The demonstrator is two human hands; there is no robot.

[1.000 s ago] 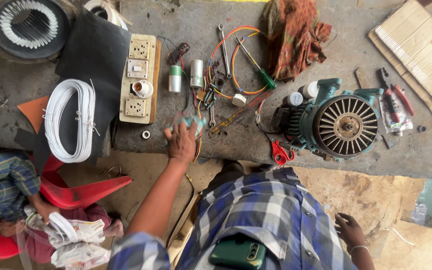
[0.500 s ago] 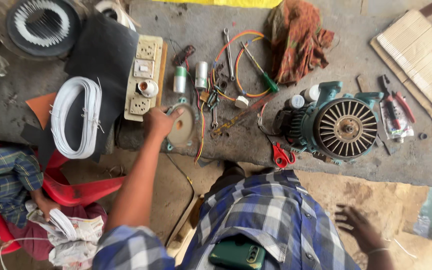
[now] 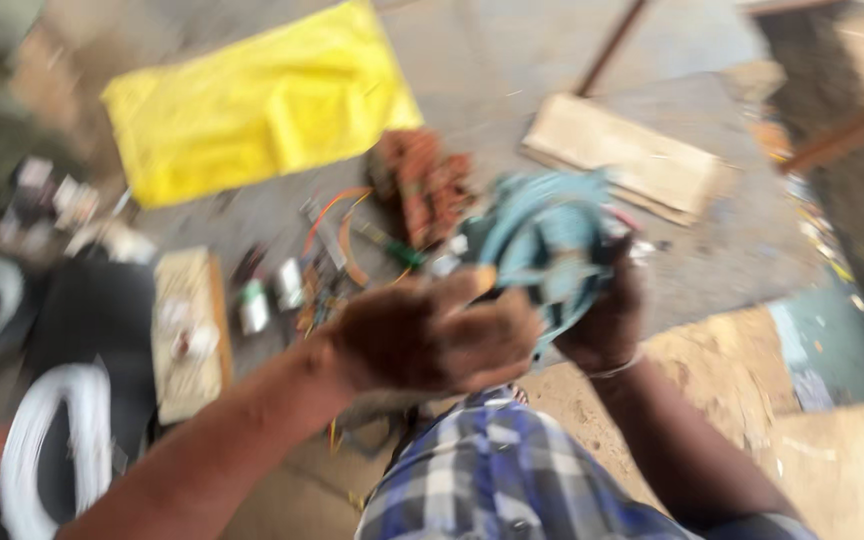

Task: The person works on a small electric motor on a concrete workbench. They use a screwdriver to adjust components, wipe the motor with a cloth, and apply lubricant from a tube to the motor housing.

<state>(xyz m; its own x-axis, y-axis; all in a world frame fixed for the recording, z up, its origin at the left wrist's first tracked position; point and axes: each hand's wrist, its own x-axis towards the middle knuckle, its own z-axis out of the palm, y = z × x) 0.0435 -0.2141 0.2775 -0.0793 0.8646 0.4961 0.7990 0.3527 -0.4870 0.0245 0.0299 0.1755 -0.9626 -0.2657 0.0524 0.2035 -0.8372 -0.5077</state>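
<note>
Motor (image 3: pixel 544 240), teal, now lifted off the bench and held up between both hands; a second ago it sat at the right. Left hand (image 3: pixel 432 340) curls against its near-left side, right hand (image 3: pixel 607 320) grips the right edge. Blur hides exact finger closure. Yellow sheet (image 3: pixel 252 105) far left.

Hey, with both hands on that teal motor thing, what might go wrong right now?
The teal motor looks bulky, and the left hand and right hand seem to grip only its near edge, so it might slip. Below lie loose small parts and wires, which it could hit. The view is blurred, so the grip is uncertain.
</note>
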